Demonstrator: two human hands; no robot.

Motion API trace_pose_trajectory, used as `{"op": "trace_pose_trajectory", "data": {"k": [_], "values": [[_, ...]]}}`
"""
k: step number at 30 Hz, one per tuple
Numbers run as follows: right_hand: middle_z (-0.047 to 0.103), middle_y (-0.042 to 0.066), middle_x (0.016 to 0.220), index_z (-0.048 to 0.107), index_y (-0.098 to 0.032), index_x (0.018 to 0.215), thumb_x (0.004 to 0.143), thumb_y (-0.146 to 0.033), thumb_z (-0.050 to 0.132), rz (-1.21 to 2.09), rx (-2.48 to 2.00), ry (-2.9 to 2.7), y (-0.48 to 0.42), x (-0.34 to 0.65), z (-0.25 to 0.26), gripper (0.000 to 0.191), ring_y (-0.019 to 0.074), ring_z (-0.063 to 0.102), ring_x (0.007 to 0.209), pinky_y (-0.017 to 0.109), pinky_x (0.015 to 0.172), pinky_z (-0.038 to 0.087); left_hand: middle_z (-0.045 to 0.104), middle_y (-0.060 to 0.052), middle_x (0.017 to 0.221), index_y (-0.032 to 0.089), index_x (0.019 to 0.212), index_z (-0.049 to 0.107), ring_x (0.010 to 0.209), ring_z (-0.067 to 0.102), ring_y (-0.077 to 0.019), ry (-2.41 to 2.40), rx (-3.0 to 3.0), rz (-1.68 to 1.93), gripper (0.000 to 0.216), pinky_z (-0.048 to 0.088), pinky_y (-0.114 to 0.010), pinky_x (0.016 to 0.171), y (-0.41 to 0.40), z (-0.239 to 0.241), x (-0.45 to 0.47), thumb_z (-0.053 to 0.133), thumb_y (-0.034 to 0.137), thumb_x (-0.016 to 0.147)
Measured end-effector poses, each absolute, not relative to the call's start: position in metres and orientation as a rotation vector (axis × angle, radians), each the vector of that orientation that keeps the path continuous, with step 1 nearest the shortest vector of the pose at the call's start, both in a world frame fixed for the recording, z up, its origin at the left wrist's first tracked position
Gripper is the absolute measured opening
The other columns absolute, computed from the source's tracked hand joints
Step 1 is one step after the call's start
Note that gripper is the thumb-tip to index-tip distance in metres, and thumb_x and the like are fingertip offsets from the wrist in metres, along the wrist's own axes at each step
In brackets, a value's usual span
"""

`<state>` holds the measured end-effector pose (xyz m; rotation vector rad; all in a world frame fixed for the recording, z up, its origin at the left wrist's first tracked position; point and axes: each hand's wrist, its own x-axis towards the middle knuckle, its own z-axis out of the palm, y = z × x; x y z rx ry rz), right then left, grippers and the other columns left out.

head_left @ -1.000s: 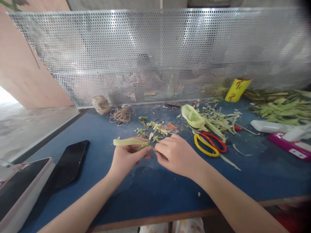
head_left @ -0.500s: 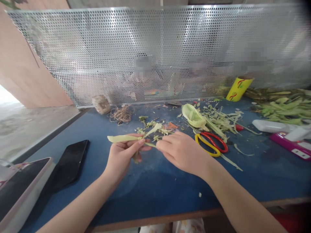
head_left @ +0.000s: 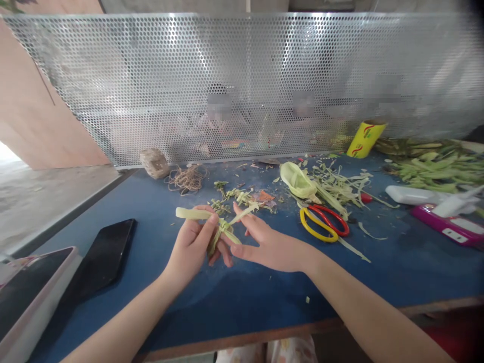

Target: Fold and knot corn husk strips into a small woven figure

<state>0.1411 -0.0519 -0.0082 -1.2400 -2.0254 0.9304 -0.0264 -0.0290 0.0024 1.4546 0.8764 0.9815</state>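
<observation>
Above the blue table (head_left: 245, 297), my left hand (head_left: 192, 247) pinches a crossing of pale green leaf strips (head_left: 221, 226), thumb on top. One strip sticks out to the left, another slants up to the right, a third hangs down. My right hand (head_left: 264, 242) lies against the strips from the right, its fingers stretched out and apart, the index finger pointing up by the slanted strip.
Red and yellow scissors (head_left: 323, 224) lie right of my hands, with leaf trimmings (head_left: 336, 186) and a yellow roll (head_left: 366, 138) behind. A black phone (head_left: 108, 252) and a tablet (head_left: 26, 287) sit left. A twine bundle (head_left: 187, 177) lies before the perforated metal screen (head_left: 242, 85).
My right hand has let go of its pinch and spread its fingers. The strips now cross in a knot-like shape, one end hanging below my left hand.
</observation>
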Motion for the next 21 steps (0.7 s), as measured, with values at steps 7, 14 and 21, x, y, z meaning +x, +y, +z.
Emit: {"op": "trace_pose_trajectory", "data": {"k": [7,14,21], "values": [[0.056,0.006,0.11,0.061,-0.022,0.095,0.074,-0.038,0.06,0.813,-1.065,-1.845,-0.051,0.132,-0.003,0.026,0.0218,0.046,0.109,0.038,0.096,0.031,0.059,0.006,0.039,0.023,0.08,0.028,0.026,0.052,-0.0139,1.033,1.584,0.915,0.023,0.04,-0.02,0.027,-0.036,-0.004,-0.021,0.042,0.04,0.084],[0.065,0.003,0.078,0.063,-0.019,0.073,0.07,-0.034,0.062,0.79,-1.208,-1.684,-0.051,0.123,-0.006,0.016,0.0185,0.058,0.079,0.032,0.075,0.041,0.064,0.001,0.064,0.022,0.079,0.036,0.058,0.063,-0.0169,1.21,1.816,1.004,0.016,0.046,-0.027,0.051,-0.031,-0.019,-0.026,0.045,0.035,0.083],[0.067,0.003,0.073,0.065,-0.02,0.066,0.069,-0.024,0.061,0.629,-1.253,-1.656,-0.05,0.122,-0.01,0.006,0.0195,0.059,0.078,0.032,0.074,0.04,0.065,-0.002,0.067,0.019,0.076,0.048,0.061,0.063,-0.0177,1.309,1.829,0.936,0.021,0.049,-0.029,0.059,-0.031,-0.01,-0.028,0.044,0.038,0.083]]}}
